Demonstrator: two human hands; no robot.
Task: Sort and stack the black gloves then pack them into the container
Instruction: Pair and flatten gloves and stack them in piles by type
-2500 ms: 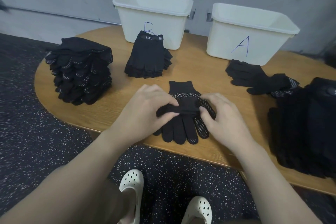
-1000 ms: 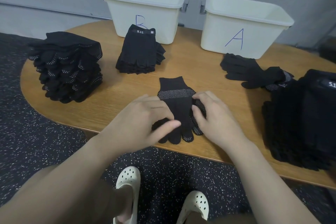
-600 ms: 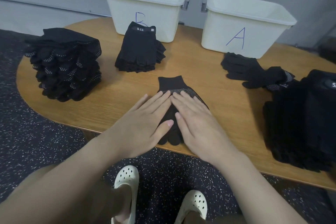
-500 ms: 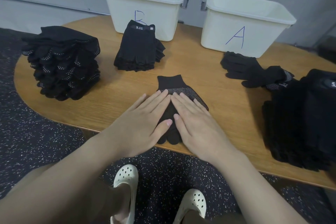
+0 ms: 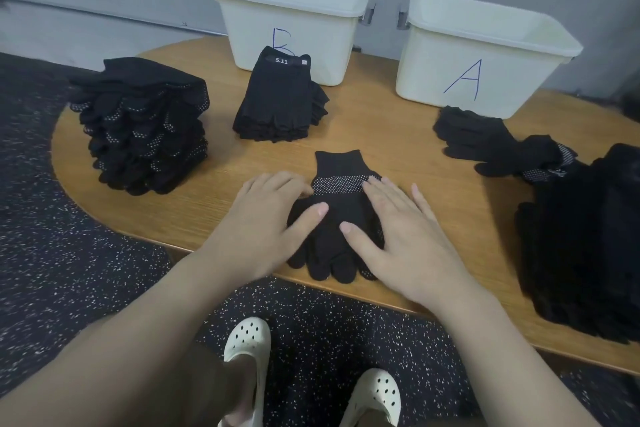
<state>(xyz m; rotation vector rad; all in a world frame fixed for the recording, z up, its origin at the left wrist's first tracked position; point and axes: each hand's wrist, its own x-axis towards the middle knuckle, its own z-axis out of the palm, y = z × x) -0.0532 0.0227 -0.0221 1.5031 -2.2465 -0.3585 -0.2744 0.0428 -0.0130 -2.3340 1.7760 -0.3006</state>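
Glove (image 5: 337, 215) lies lengthwise, cuff toward bins, apparently flat.

Wood table (image 5: 398, 135) – 2 bins (image 5: 291, 28); glove stacks (image 5: 145, 125)

Our 2 hands have slid apart on the dotted glove (image 5: 341, 218) — half a second ago their fingertips met over its dotted band, and now the left hand (image 5: 263, 229) sits at its left edge, fingers curled, while the right hand (image 5: 405, 236) lies flat — the middle uncovered.
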